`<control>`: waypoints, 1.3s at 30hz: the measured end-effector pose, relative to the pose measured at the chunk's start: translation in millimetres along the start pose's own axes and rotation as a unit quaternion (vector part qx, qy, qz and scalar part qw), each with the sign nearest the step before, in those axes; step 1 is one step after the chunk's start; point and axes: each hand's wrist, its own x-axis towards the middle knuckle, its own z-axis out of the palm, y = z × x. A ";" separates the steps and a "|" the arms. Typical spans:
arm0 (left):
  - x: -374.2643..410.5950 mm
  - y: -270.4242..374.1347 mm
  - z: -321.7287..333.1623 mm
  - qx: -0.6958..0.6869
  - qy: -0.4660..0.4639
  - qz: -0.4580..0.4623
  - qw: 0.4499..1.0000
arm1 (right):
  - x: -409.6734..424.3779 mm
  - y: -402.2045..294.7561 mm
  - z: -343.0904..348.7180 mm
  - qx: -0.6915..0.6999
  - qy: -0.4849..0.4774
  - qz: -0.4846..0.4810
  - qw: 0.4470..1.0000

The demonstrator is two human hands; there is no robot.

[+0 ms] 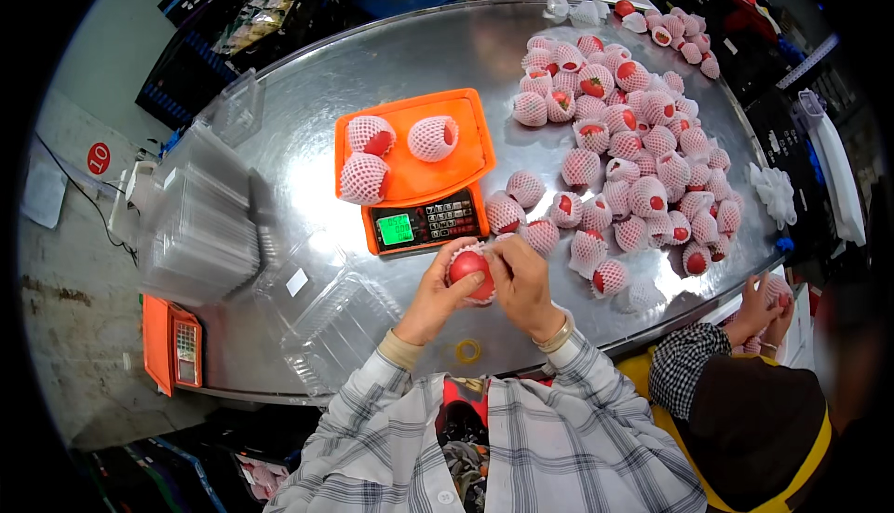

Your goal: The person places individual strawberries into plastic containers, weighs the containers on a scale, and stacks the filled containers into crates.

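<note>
My left hand (436,296) is closed round a tomato (471,268) in a white foam net, its thumb across the red skin. The fingers of my right hand (522,286) pinch the net's edge on the same tomato. Just beyond my hands stands an orange digital scale (419,104) with a lit green display. On its pan rest three netted tomatoes, two at the left and one netted tomato (433,139) nearer the middle. A large heap of netted tomatoes (649,197) covers the right of the metal table, its nearest ones beside the scale.
Stacked clear plastic boxes (199,220) stand at the left, with an open clear box (335,317) nearer me. A second orange scale (159,345) is at the left edge. Yellow rubber bands (468,351) lie near my body. Co-workers' hands show at the lower right (758,314) and the top.
</note>
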 end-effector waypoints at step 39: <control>25.7 48.7 -37.2 0.246 0.006 0.085 0.965 | -0.9 31.5 15.8 0.341 -0.053 0.260 0.902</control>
